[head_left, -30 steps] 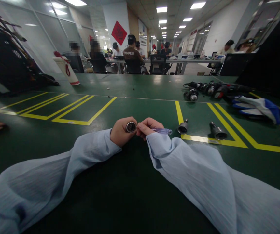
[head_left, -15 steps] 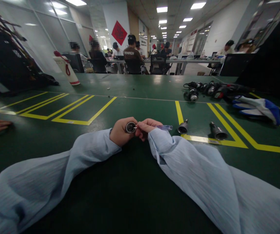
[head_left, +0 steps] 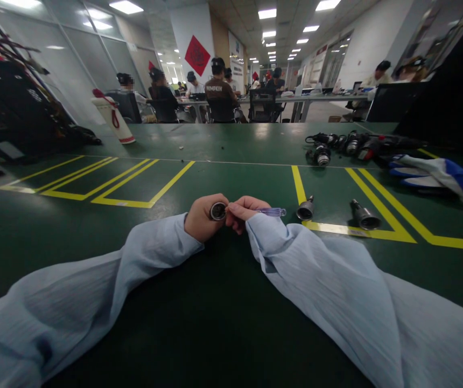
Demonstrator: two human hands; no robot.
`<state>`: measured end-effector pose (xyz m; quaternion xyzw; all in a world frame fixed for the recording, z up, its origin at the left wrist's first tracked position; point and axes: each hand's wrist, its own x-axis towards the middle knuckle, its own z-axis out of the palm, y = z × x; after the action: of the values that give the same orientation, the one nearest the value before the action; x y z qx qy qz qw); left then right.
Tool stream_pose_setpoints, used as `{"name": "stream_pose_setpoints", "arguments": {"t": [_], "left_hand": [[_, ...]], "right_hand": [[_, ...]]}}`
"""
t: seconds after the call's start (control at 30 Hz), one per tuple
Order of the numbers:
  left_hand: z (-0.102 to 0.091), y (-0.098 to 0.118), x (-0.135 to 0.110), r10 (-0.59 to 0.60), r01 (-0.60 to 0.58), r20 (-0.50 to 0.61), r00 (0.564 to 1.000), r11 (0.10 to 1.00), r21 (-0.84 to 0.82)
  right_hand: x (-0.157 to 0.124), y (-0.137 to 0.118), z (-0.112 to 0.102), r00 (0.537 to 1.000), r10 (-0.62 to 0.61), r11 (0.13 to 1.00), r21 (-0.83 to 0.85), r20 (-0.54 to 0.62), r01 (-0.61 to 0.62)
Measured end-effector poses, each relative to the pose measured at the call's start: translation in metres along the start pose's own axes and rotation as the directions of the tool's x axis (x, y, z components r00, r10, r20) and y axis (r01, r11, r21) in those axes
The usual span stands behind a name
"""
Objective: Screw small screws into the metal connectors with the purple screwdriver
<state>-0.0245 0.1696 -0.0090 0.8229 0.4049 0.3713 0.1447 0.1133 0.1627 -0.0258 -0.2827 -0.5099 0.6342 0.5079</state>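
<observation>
My left hand (head_left: pixel 202 220) is closed around a round metal connector-like part (head_left: pixel 218 211), its dark, recessed end turned toward me. Pinched in my right hand (head_left: pixel 240 213) is a small screwdriver with a clear purplish handle (head_left: pixel 274 212). Its handle points right, toward my sleeve. The tip is at or just by the rim of the metal part; whether it touches I cannot tell. Right of my hands, a cup-shaped metal part with a narrow stem (head_left: pixel 305 209) rests on the green table (head_left: pixel 223 186). A similar metal part (head_left: pixel 366 216) lies tilted further right.
Yellow tape lines (head_left: pixel 360 231) mark the table. Black cabled parts (head_left: pixel 322 153) and blue-white gloves (head_left: pixel 433 175) lie at the right. A white cylindrical container with a red cord (head_left: pixel 114 118) stands back left, near black equipment (head_left: pixel 13 113). Several people sit at desks beyond.
The other hand at the far left edge has gone out of view. The view has shifted slightly. My hands keep their hold, and the thin tip shows less clearly at the metal part.
</observation>
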Motion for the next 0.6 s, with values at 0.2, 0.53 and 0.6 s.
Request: {"name": "stream_pose_setpoints", "arguments": {"t": [0.2, 0.53, 0.6], "left_hand": [[0.0010, -0.0013, 0.0015, -0.013, 0.013, 0.000, 1.000, 0.998, -0.067], [0.0005, 0.0000, 0.0002, 0.022, -0.022, -0.002, 1.000, 0.999, 0.028], [0.0002, 0.0008, 0.0002, 0.012, -0.011, 0.015, 1.000, 1.000, -0.028]], "right_hand": [[-0.0016, -0.0004, 0.0013, 0.999, -0.035, 0.999, 0.006, -0.027, 0.035], [-0.0010, -0.0008, -0.0003, 0.999, 0.017, 0.998, -0.052, -0.029, -0.018], [-0.0002, -0.0013, -0.0005, 1.000, 0.026, 1.000, -0.012, -0.013, -0.026]]}}
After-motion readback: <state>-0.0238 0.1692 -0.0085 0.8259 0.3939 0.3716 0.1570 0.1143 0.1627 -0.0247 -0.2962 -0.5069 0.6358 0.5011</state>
